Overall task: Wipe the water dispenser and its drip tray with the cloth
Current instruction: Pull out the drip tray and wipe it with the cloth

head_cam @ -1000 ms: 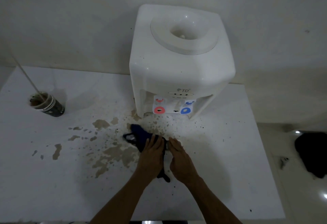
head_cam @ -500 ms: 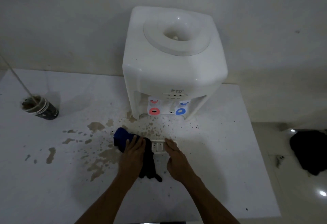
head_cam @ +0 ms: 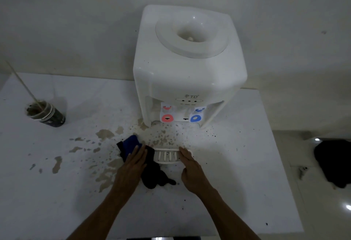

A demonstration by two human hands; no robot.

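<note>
Left hand (head_cam: 133, 165) flat, pressing dark cloth (head_cam: 150, 171) onto stained tabletop (head_cam: 57, 192); right hand (head_cam: 191, 167) apparently gripping drip tray (head_cam: 167, 156) end, before dispenser (head_cam: 190, 69).

One water dispenser (head_cam: 190, 65) stands on one white table (head_cam: 237, 192). It carries two tap levers, one red (head_cam: 167, 118) and one blue (head_cam: 195, 118), and three small dark indicator dots (head_cam: 189, 101) in a row above them. One drip tray (head_cam: 167, 156) lies on the table; four slots show in its uncovered part. One dark cloth (head_cam: 152, 173) lies beside it, with one blue fold (head_cam: 132, 143). Two hands are in view, the left hand (head_cam: 133, 167) and the right hand (head_cam: 190, 167). One cup (head_cam: 46, 114) holds one thin stick (head_cam: 22, 84). One dark heap (head_cam: 334, 163) lies on the floor. Brown stains on the table are too many to count.
</note>
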